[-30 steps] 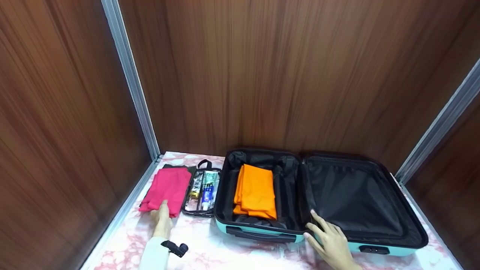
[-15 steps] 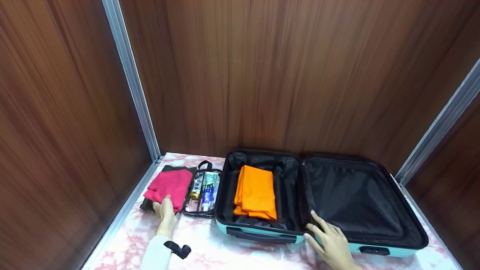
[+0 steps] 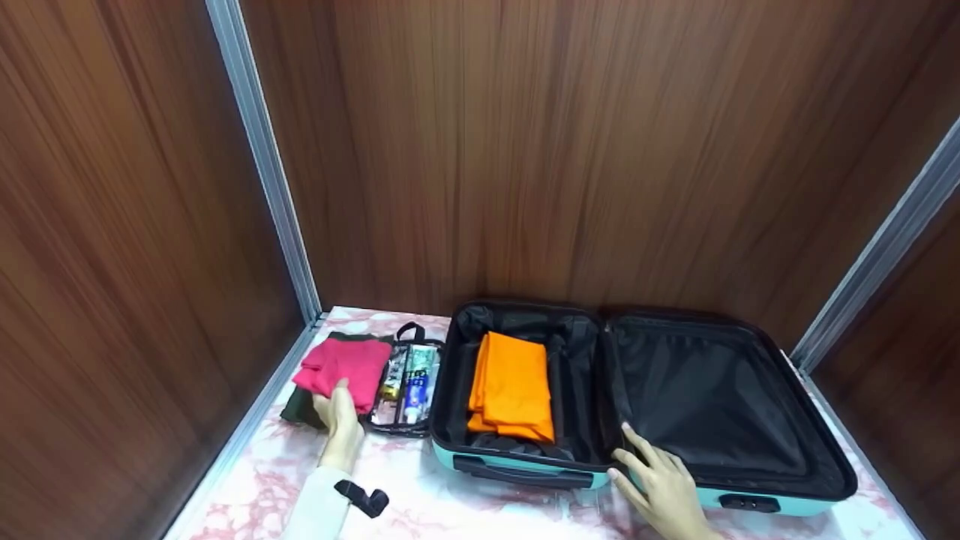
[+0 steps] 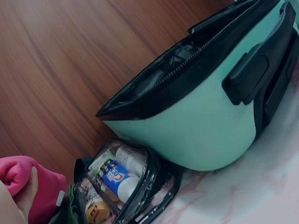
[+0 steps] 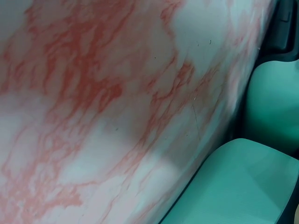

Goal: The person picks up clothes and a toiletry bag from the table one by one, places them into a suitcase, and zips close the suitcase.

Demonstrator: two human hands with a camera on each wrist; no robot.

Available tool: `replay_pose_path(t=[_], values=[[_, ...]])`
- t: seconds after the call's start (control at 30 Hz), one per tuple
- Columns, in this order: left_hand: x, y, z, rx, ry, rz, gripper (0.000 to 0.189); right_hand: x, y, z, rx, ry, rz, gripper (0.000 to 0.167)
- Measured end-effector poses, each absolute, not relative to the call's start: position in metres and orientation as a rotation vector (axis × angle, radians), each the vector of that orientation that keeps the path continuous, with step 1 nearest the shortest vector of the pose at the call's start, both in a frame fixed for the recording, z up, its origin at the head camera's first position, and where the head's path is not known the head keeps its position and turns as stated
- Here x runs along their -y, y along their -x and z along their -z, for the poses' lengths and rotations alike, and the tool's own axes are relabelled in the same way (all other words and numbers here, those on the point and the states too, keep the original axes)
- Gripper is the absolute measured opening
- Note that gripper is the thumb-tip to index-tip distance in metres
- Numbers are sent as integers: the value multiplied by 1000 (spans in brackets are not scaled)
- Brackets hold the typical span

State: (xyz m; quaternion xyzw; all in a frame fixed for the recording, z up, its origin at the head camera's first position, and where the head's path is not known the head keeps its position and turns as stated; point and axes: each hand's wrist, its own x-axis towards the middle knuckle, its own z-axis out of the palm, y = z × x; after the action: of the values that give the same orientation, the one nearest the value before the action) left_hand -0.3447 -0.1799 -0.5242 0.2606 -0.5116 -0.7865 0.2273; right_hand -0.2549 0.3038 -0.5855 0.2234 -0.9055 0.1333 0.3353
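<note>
My left hand (image 3: pixel 339 424) grips the near edge of a folded pink garment (image 3: pixel 354 366), thumb on top. In the left wrist view, the pink garment (image 4: pixel 46 193) shows a small white tag, and part of the left hand (image 4: pixel 29 198) is against its folds. Beneath it lies a dark green folded cloth (image 3: pixel 300 409), mostly covered. My right hand (image 3: pixel 664 484) rests with spread, slightly bent fingers at the front of the open mint-green suitcase (image 3: pixel 442 452), where its two halves meet. A folded orange garment (image 3: pixel 517 382) lies inside the left half.
A clear toiletry pouch (image 3: pixel 401 431) with black trim, holding tubes, stands between the garments and suitcase. The suitcase's black-lined right half (image 3: pixel 705 397) lies open. Wood-grain panels (image 3: pixel 525 150) enclose the marble-patterned table (image 3: pixel 420 502).
The left hand has moved slightly forward and right with the pink garment, baring more of the dark green cloth at the near left. The right hand has stayed in place.
</note>
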Motion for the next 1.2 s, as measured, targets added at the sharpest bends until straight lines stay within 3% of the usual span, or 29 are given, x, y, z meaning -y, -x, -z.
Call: replay_pose_path(t=[0.5,1.2], values=[[167,344,509,1477,-618,2142,70,-303,254,585,2383,-565,-355,28],[141,340,488,1406,-490,2167,60,-305,252,585,2379,-575,-343,29]])
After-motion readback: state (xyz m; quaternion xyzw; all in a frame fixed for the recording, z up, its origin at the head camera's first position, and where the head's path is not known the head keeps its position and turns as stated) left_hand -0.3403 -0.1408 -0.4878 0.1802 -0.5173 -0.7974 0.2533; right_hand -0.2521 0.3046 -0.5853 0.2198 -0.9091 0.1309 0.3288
